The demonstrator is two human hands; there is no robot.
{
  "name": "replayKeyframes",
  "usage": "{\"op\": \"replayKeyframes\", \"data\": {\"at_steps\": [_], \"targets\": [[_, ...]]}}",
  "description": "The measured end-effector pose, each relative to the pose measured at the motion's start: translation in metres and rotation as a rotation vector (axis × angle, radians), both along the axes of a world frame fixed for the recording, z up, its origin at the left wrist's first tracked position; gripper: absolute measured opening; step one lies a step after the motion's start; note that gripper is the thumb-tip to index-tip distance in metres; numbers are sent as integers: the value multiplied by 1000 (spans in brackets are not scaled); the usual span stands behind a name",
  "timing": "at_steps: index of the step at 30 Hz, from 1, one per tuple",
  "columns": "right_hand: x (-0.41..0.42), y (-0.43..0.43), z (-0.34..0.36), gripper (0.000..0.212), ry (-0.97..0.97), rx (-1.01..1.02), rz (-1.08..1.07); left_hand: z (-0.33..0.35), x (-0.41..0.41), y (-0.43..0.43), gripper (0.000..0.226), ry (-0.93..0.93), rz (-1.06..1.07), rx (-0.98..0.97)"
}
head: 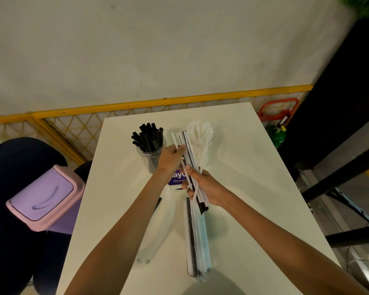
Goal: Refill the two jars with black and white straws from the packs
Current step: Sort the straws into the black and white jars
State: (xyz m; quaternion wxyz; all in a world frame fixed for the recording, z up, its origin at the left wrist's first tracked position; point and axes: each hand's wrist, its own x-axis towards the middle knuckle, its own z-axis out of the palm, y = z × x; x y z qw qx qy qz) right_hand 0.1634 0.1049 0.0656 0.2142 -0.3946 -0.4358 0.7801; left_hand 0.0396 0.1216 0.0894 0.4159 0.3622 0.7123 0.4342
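Straws of both colours are in a mixed bundle (183,139), and the right hand (203,186) has its grip clenched round the lower end of it. The left hand (170,155) pinches the same bundle higher up; which single straw it picks, I cannot tell. The bundle hangs over the counter (254,188). Its long axis runs away from the person, and the far tips reach up between the black-straw jar (150,155) and the white-straw jar (201,145). The black-straw jar stands just left of the left hand, which is the nearer one to it. The white-straw jar stands just right of the tips. I judge a white straw must cross rightward, a black one leftward. One pack (197,241) lies lengthwise near the person.
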Motion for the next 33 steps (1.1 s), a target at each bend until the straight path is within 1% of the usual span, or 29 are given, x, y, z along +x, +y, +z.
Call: {"op": "replayKeyframes", "data": {"at_steps": [2,4,8,12,14,16,19,23,27,28,31,33], "targets": [[4,3,0,29,-19,18,-5,-1,3,3,41,103,22,23],[8,6,-2,28,-32,39,-8,0,5,8,41,158,41,28],[17,12,-4,26,-33,61,-14,4,9,18,30,92,24,-1],[27,21,-5,26,-27,78,-16,4,14,32,23,85,2,-40],[32,28,-4,25,-24,85,-24,5,18,40,21,33,10,-51],[37,35,-2,22,-29,94,-24,5,21,46,21,-29,15,-44],[42,45,-1,18,-38,106,-17,6,26,55,22,-44,3,-37],[48,58,-4,23,-39,80,-26,6,29,69,24,-47,-25,-78],[51,69,-7,26,17,13,-74,5,28,81,28,-71,-19,-74],[51,72,-7,26,14,7,-79,6,29,83,26,-70,-19,-65],[53,81,-9,29,-42,25,-73,9,28,90,9,-41,-9,-28],[53,86,-9,29,-56,38,-72,14,27,94,4,-47,5,8]]}}
